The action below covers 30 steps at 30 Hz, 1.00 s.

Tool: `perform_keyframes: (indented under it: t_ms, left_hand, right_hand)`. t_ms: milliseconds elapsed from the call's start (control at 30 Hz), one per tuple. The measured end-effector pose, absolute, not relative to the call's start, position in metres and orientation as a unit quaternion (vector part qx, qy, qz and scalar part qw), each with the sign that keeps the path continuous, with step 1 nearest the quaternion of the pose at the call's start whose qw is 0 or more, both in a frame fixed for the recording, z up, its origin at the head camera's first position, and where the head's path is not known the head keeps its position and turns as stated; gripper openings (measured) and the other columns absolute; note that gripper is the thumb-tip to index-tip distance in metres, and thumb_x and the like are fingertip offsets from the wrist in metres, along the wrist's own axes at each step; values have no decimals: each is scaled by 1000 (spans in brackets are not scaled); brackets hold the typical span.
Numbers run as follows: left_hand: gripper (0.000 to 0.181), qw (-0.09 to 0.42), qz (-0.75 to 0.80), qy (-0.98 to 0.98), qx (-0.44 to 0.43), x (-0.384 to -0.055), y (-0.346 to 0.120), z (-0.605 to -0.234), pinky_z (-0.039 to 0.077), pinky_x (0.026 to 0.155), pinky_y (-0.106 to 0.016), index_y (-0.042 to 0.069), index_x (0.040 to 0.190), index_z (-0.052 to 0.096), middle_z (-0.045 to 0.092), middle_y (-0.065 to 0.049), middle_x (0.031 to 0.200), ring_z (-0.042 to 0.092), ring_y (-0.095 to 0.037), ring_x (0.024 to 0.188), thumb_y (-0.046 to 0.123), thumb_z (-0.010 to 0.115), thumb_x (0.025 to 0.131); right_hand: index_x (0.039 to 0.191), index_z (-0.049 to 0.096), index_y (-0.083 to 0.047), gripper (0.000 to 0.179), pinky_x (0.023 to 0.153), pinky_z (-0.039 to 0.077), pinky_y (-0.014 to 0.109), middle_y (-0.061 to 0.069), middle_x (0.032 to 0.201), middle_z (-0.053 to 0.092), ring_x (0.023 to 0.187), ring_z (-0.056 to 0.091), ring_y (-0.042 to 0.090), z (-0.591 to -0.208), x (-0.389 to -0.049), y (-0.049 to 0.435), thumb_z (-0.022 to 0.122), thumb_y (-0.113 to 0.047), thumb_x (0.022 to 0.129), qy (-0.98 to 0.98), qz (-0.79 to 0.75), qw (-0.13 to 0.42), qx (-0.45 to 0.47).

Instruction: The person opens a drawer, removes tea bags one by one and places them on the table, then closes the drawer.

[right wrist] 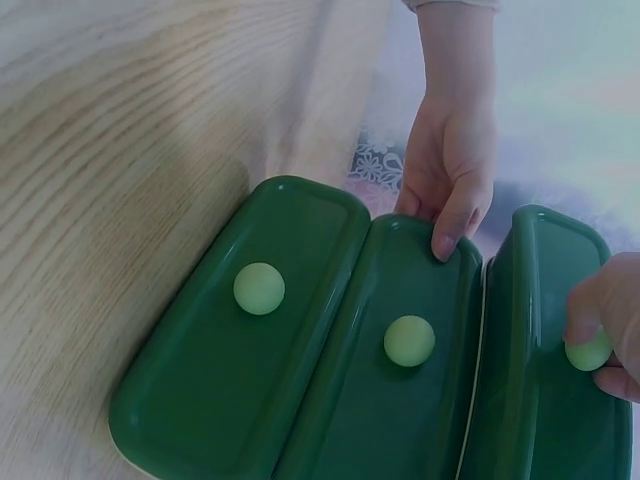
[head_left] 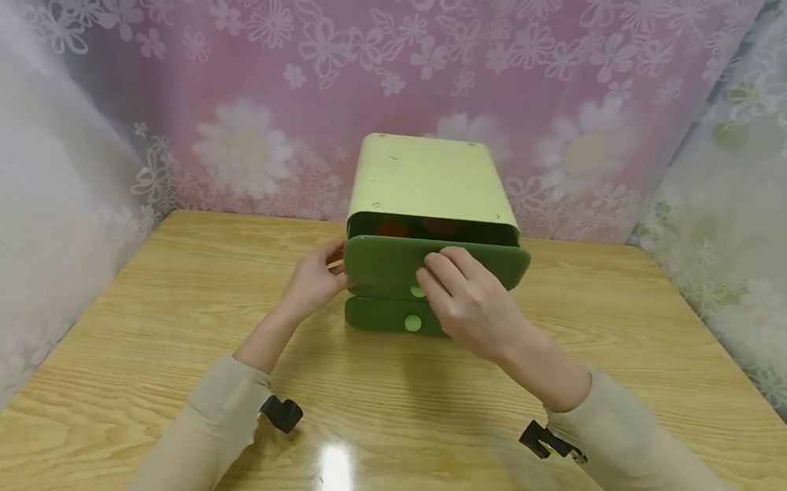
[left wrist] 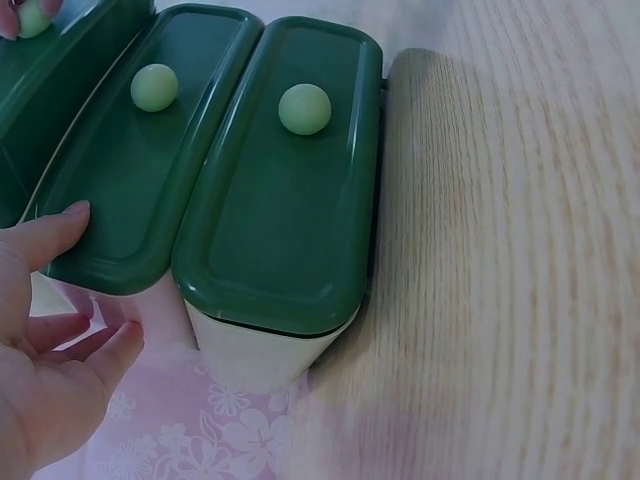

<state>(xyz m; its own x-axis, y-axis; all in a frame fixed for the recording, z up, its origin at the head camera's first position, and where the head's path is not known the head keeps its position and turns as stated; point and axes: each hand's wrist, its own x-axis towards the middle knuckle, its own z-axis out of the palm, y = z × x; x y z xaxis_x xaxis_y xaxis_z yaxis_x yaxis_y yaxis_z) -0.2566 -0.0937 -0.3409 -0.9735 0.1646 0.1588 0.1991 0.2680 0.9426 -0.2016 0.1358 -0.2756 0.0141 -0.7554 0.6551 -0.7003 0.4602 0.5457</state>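
A small drawer cabinet [head_left: 436, 174] with a pale yellow-green shell and three dark green drawer fronts stands on the table. Its top drawer [head_left: 385, 259] is pulled partly out, and my right hand [head_left: 476, 305] pinches that drawer's round knob [right wrist: 588, 350]. The middle drawer [right wrist: 425, 290] and bottom drawer [left wrist: 285, 200] are in, each with a light green knob. My left hand [head_left: 312, 281] holds the cabinet's left side: the thumb lies on the middle drawer's front, the fingers against the side wall. Reddish-orange contents [head_left: 391, 229] show dimly inside the top drawer.
The wood-grain table [head_left: 203, 298] extends around the cabinet. A pink flowered curtain [head_left: 308, 95] hangs behind it, with pale curtains at the left [head_left: 31, 163] and right [head_left: 762, 257]. Each sleeve carries a black strap-on device, one at the left wrist [head_left: 282, 414].
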Motion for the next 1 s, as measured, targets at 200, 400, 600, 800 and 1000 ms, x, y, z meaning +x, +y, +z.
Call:
perform_keyframes:
  t_ms: [200, 400, 600, 800, 1000]
  left_hand:
    - [62, 10, -599, -793, -111, -257, -94, -342, 47, 91, -30, 1, 140, 38, 46, -19, 134, 48, -30, 120, 2, 64, 84]
    - [61, 17, -599, -792, -115, -259, -94, -343, 46, 92, -28, 0, 140, 38, 47, -20, 133, 50, -29, 119, 3, 63, 85]
    - [63, 14, -598, -794, -109, -258, -94, -342, 46, 91, -30, -2, 141, 34, 47, -21, 133, 52, -32, 116, 2, 62, 84]
    - [64, 19, -593, -797, -114, -259, -94, -342, 43, 95, -29, -4, 141, 33, 44, -21, 135, 48, -30, 121, -1, 61, 84]
    - [64, 17, -596, -795, -116, -257, -94, -342, 43, 96, -29, -4, 141, 34, 45, -21, 135, 47, -30, 121, 0, 62, 84]
  right_hand:
    - [84, 66, 8, 29, 74, 50, 33, 19, 85, 60, 79, 56, 31, -277, -193, 137, 40, 3, 95, -707, -39, 482, 517]
    - [86, 66, 7, 29, 74, 50, 32, 18, 86, 60, 79, 56, 31, -277, -184, 140, 39, 5, 95, -706, -39, 478, 522]
    - [86, 66, 7, 28, 75, 50, 31, 18, 86, 61, 79, 56, 30, -276, -174, 142, 40, 3, 96, -701, -50, 482, 523]
    - [87, 66, 7, 27, 76, 50, 31, 18, 87, 61, 80, 57, 30, -275, -164, 143, 41, 3, 96, -699, -55, 480, 527]
    - [88, 67, 6, 27, 76, 51, 32, 18, 88, 61, 80, 57, 30, -274, -156, 145, 41, 2, 96, -698, -57, 476, 532]
